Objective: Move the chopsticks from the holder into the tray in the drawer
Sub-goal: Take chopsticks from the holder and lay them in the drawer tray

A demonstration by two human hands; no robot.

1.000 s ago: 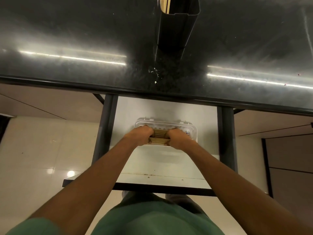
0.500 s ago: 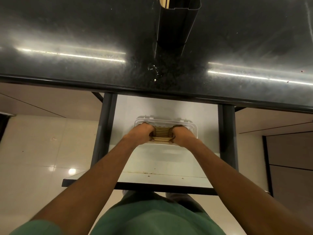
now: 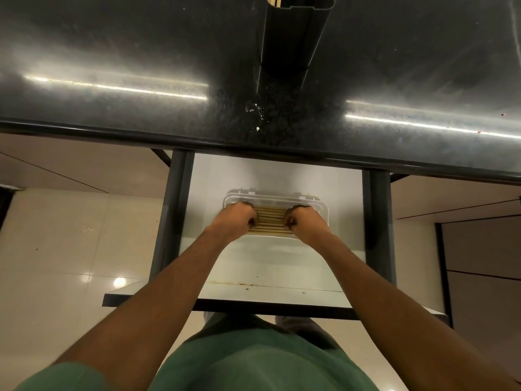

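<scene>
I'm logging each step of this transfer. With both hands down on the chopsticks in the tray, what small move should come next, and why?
Probably let go and lift both hands clear. The chopsticks already lie flat, side by side, in the clear tray in the open drawer, with the left hand and right hand curled at their ends. A few sticks seem to remain in the holder.

1. The dark counter (image 3: pixel 112 46) carries a tall dark holder (image 3: pixel 290 38), which stands near its far edge.
2. Small wet spots (image 3: pixel 255 114) lie on the counter in front of the holder.
3. The open drawer (image 3: pixel 270 263) below has a white bottom, and a clear tray (image 3: pixel 321 206) lies on it.
</scene>
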